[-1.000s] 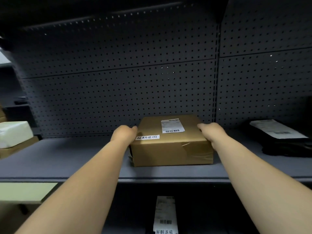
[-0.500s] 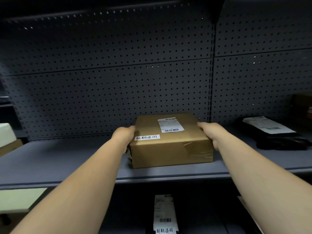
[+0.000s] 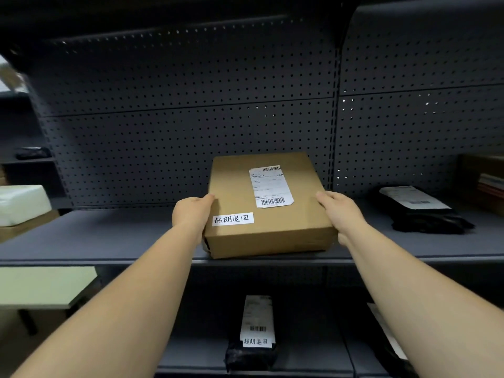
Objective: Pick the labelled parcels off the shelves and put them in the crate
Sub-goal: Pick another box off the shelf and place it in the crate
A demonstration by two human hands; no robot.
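A brown cardboard parcel (image 3: 272, 225) with a white shipping label and a handwritten white sticker is tilted, its far end raised and its near edge at the front lip of the grey shelf (image 3: 109, 241). My left hand (image 3: 192, 214) grips its left side. My right hand (image 3: 339, 211) grips its right side. On the shelf below stands a black bagged parcel (image 3: 253, 336) carrying the same kind of sticker. No crate is in view.
A black bagged parcel (image 3: 420, 211) with a white label lies on the same shelf to the right, with a brown box (image 3: 482, 181) beyond it. At the far left a white packet (image 3: 21, 203) rests on cardboard. A pale table (image 3: 41, 285) stands lower left. Perforated panels back the shelves.
Both hands have tilted the brown parcel up and drawn it to the shelf's front edge; its top face now shows far more than before.
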